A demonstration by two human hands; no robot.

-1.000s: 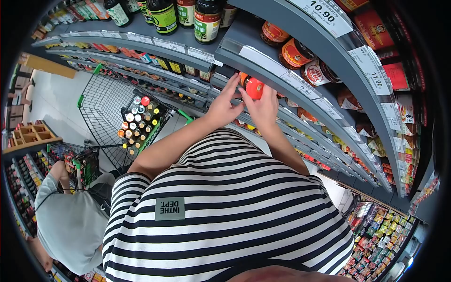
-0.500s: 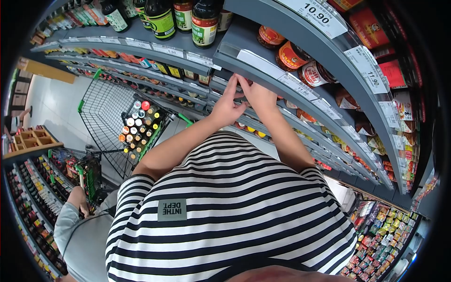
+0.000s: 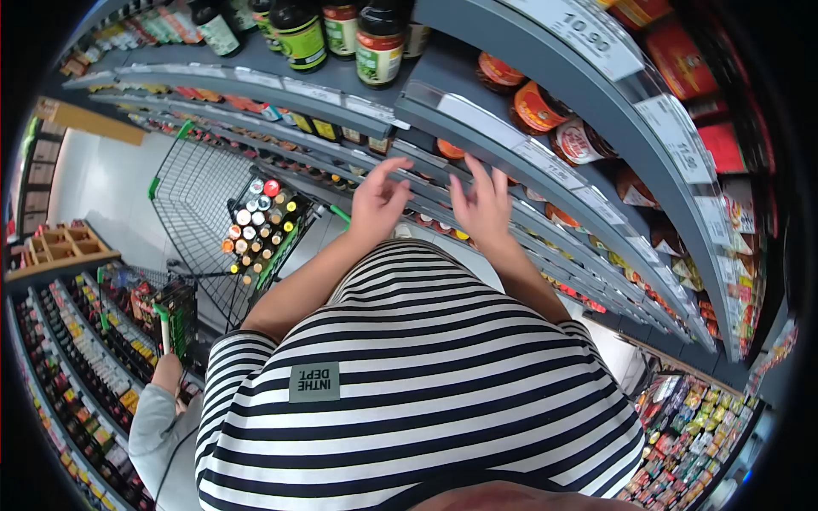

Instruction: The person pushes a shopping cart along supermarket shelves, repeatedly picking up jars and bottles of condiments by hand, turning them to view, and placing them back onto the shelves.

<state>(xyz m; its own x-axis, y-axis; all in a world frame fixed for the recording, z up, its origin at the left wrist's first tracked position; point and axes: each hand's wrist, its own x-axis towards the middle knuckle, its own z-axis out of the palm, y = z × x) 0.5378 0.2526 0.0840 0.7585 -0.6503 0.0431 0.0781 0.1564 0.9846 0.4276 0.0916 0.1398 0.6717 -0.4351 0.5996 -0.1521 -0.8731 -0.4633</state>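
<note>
Both of my hands are raised in front of the shelves, apart from each other. My left hand [image 3: 381,201] is empty, its fingers curved and spread near a shelf edge. Nothing is in my right hand [image 3: 482,203] either; its fingers are apart and point up at the shelf. Just above it, a jar with an orange-red lid [image 3: 449,149] sits on the shelf below the price rail. Higher up stand jars with orange labels [image 3: 538,108] and a jar with a white and red label [image 3: 581,142]. Dark sauce bottles [image 3: 379,47] stand on the upper left shelf.
A wire shopping cart [image 3: 183,200] at the left holds a block of capped bottles [image 3: 260,223]. Behind it, another person's arm [image 3: 166,375] reaches to a second cart [image 3: 166,311]. Wooden crates [image 3: 64,247] lie at the far left, packaged goods [image 3: 694,430] at the lower right.
My hands have come away from the shelf and drawn apart, leaving the orange-red-lidded jar in view on it. The other person has moved lower in the view.
</note>
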